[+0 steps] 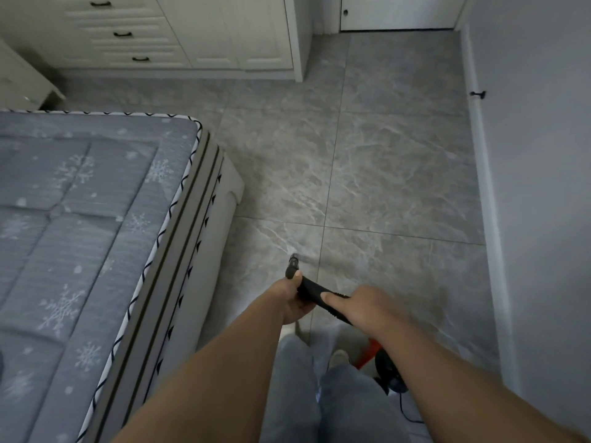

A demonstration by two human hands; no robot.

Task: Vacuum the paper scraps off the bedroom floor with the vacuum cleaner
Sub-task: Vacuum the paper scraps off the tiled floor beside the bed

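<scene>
The vacuum cleaner's black wand (311, 290) points down at the grey tiled floor (383, 174), its nozzle tip (293, 261) near a small whitish paper scrap (291, 250). My left hand (292, 302) grips the wand near its front end. My right hand (367, 306) holds the wand further back, thumb lying along it. The vacuum's red and black body (380, 362) sits on the floor behind my right forearm, partly hidden, with a thin cable trailing from it. No other scraps show on the tiles.
A bed with a grey snowflake mattress (80, 219) fills the left side, its white frame corner (235, 187) close to the nozzle. White drawers and wardrobe (179, 33) stand at the back. A wall with white skirting (483, 174) runs along the right. My legs are below.
</scene>
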